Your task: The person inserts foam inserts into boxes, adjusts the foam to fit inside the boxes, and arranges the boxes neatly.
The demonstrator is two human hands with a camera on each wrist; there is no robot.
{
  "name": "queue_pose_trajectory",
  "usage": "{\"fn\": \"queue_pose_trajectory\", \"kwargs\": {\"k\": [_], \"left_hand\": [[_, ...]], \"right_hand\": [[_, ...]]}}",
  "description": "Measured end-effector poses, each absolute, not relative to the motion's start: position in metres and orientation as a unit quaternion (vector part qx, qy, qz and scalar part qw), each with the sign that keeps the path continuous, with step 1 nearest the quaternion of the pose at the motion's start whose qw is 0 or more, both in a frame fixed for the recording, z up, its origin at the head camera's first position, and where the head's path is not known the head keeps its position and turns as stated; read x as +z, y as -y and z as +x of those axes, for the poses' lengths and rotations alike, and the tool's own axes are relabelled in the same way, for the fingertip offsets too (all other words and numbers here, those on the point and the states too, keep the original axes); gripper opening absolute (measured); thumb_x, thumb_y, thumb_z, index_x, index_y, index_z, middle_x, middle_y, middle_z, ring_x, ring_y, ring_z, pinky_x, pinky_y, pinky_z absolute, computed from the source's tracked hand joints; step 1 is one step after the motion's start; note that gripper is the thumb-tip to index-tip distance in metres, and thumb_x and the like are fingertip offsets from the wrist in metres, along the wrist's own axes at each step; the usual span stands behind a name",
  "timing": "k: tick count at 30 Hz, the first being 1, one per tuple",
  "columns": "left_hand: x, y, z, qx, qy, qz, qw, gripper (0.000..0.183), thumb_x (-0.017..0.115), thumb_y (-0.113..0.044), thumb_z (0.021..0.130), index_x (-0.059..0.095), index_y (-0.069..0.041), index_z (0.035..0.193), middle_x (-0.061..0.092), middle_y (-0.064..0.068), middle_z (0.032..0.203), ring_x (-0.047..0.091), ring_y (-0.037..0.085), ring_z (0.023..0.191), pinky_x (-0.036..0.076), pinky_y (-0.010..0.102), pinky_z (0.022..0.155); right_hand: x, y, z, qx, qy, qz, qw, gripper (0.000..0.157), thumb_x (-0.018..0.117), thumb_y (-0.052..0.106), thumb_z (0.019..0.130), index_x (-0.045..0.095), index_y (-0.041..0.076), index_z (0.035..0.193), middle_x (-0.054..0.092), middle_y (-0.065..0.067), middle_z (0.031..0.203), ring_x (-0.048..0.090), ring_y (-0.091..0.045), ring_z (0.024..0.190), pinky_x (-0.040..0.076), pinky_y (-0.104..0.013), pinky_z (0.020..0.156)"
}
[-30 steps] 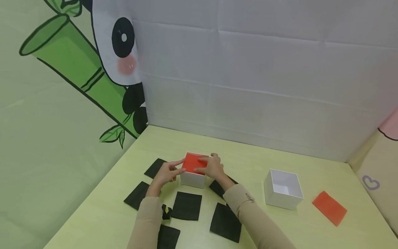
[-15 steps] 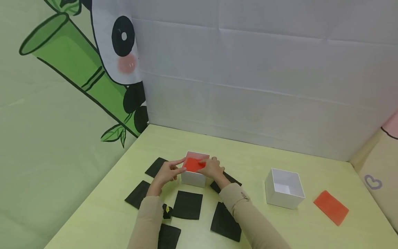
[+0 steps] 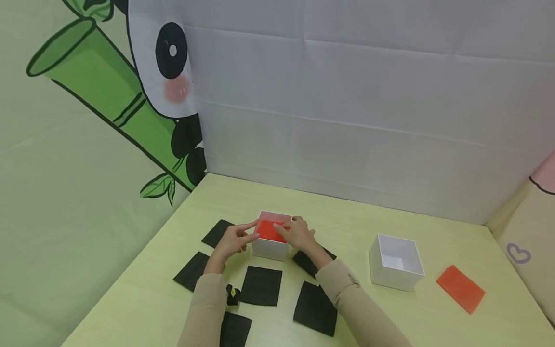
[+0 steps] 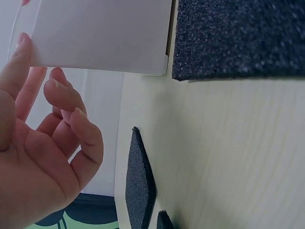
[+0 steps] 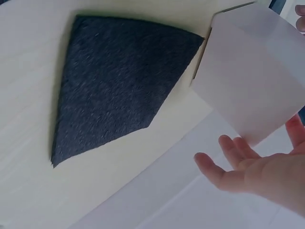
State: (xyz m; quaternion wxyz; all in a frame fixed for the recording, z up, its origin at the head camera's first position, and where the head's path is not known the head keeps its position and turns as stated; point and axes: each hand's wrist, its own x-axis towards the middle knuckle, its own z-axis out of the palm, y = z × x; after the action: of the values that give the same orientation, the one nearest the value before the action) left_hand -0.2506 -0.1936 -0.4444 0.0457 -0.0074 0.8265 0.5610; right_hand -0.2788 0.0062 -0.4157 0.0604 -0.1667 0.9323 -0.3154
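Observation:
A small white box (image 3: 269,249) stands toward the back of the table, with a red sheet (image 3: 266,231) lying inside below its rim. My left hand (image 3: 234,239) holds the box at its left side, thumb at the front left corner and index finger farther back along the rim. In the left wrist view its other fingers curl loosely beside the box wall (image 4: 100,40). On the right side, my right hand (image 3: 300,235) reaches over the rim with its thumb over the red sheet. Its other fingers extend loosely outside the box wall (image 5: 252,81) in the right wrist view.
Several black sheets lie around the box, including one in the middle (image 3: 261,286) and one at the right (image 3: 315,309). A small black object with yellow marks (image 3: 232,295) sits near my left sleeve. Farther right are a second white box (image 3: 395,279) and another red sheet (image 3: 461,289).
The red sheet has sunk from the top of the box to below its rim. My right hand moved down over it, then shifted slightly right. My left hand stays in place.

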Motion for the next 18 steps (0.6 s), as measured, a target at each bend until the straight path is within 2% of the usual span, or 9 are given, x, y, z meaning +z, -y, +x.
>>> {"fn": "queue_pose_trajectory", "kwargs": {"k": [3, 6, 8, 13, 18], "left_hand": [[-0.446, 0.193, -0.251, 0.562, -0.826, -0.004, 0.043, 0.049, 0.068, -0.025, 0.079, 0.054, -0.018, 0.126, 0.046, 0.007, 0.057, 0.041, 0.016, 0.046, 0.031, 0.025, 0.045], [-0.446, 0.192, -0.251, 0.562, -0.826, -0.004, 0.041, 0.049, 0.068, -0.025, 0.079, 0.054, -0.019, 0.126, 0.045, 0.005, 0.055, 0.041, 0.016, 0.046, 0.031, 0.025, 0.044], [-0.446, 0.192, -0.252, 0.562, -0.826, -0.004, 0.042, 0.049, 0.068, -0.025, 0.079, 0.054, -0.019, 0.126, 0.044, 0.005, 0.055, 0.041, 0.016, 0.046, 0.031, 0.025, 0.044], [-0.445, 0.189, -0.252, 0.559, -0.828, -0.002, 0.041, 0.049, 0.067, -0.024, 0.080, 0.054, -0.018, 0.126, 0.044, 0.004, 0.056, 0.041, 0.016, 0.045, 0.031, 0.025, 0.044], [-0.444, 0.187, -0.251, 0.562, -0.826, -0.003, 0.038, 0.049, 0.067, -0.023, 0.080, 0.053, -0.017, 0.127, 0.045, 0.004, 0.056, 0.041, 0.016, 0.045, 0.031, 0.025, 0.044]], "right_hand": [[-0.414, -0.010, -0.274, -0.298, -0.936, -0.178, 0.059, 0.050, 0.041, 0.046, 0.091, 0.071, 0.005, 0.085, 0.043, -0.019, 0.126, 0.029, -0.033, 0.123, 0.023, -0.064, 0.085], [-0.415, -0.012, -0.273, -0.265, -0.944, -0.190, 0.055, 0.057, 0.035, 0.053, 0.090, 0.072, 0.010, 0.083, 0.041, -0.018, 0.129, 0.026, -0.031, 0.124, 0.022, -0.065, 0.086], [-0.417, -0.013, -0.273, -0.242, -0.949, -0.195, 0.051, 0.060, 0.032, 0.057, 0.089, 0.073, 0.013, 0.081, 0.040, -0.017, 0.130, 0.027, -0.032, 0.124, 0.020, -0.066, 0.086], [-0.421, -0.012, -0.273, -0.197, -0.960, -0.194, 0.044, 0.063, 0.030, 0.060, 0.088, 0.073, 0.013, 0.085, 0.035, -0.018, 0.134, 0.029, -0.036, 0.121, 0.014, -0.069, 0.087], [-0.426, -0.008, -0.274, -0.133, -0.973, -0.185, 0.036, 0.067, 0.026, 0.065, 0.085, 0.070, 0.015, 0.072, 0.035, -0.019, 0.135, 0.033, -0.037, 0.119, 0.007, -0.071, 0.086]]}}
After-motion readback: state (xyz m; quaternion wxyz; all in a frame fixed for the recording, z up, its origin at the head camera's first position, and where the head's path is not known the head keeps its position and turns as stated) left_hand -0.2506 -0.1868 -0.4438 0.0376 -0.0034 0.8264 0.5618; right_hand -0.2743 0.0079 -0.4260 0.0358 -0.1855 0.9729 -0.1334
